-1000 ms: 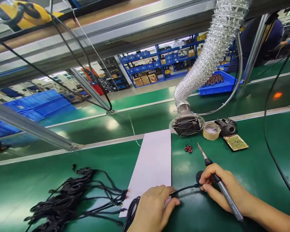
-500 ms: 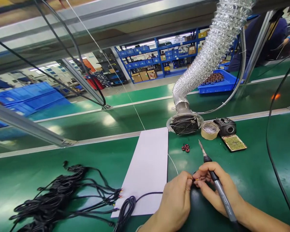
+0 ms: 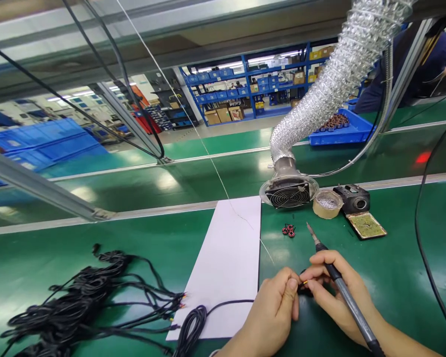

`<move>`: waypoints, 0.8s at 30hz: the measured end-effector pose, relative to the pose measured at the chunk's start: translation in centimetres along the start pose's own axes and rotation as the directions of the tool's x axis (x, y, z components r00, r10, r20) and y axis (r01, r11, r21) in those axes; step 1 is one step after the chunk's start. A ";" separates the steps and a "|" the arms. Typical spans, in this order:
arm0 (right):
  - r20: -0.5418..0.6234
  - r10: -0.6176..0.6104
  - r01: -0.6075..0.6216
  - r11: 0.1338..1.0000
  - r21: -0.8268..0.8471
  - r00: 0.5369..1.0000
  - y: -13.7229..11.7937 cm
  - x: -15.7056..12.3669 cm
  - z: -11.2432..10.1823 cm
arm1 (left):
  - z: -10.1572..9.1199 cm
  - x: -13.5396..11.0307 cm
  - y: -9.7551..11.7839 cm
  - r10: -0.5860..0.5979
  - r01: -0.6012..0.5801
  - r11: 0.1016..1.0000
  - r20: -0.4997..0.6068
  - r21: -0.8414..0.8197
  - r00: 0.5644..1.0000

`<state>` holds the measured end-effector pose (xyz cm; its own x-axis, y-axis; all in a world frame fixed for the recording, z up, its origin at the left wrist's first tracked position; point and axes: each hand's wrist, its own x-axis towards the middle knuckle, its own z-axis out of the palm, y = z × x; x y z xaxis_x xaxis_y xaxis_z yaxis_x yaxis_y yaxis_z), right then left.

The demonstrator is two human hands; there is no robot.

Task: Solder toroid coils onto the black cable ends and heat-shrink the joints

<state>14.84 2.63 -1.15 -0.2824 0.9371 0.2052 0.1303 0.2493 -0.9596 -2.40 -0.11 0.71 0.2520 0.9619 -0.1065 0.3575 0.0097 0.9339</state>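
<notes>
With my right hand point(image 3: 357, 282) I grip the soldering iron point(image 3: 351, 302) above the table point(image 3: 405, 277); its long axis slants, tip pointing forward and left. My left hand point(image 3: 271, 310) pinches the black cable point(image 3: 189, 328) closely.

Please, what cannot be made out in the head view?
Head view: ends of the orange wire, hidden by the fingers.
Head view: near end of the black cable pile, cut off by the bottom edge.
Head view: details of the red-black parts, too small.
</notes>
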 end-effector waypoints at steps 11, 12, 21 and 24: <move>-0.118 -0.223 0.182 0.941 -0.287 0.968 -1.0 -0.4 0.8 | 1.4 -0.8 -1.0 0.054 -0.055 0.996 -0.007 -0.075 0.999; -0.137 -0.295 0.235 0.911 -0.339 0.946 -1.0 -0.5 1.1 | 1.5 -0.9 -1.1 -0.002 0.004 0.987 0.011 -0.158 1.000; -0.192 -0.446 0.334 0.839 -0.429 0.874 -1.0 -0.6 2.1 | 1.9 -1.1 -1.1 -0.128 0.125 0.898 0.021 -0.423 0.991; -0.158 -0.445 0.344 0.834 -0.431 0.882 -1.0 -0.7 2.0 | 1.9 -1.0 -1.0 -0.135 0.135 0.870 0.033 -0.473 0.990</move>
<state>13.00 1.23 -0.73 -0.1568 0.7539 0.6380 0.4211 0.6353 -0.6473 -1.31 -1.61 -0.78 0.2310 0.9421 -0.2431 -0.0806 0.2675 0.9602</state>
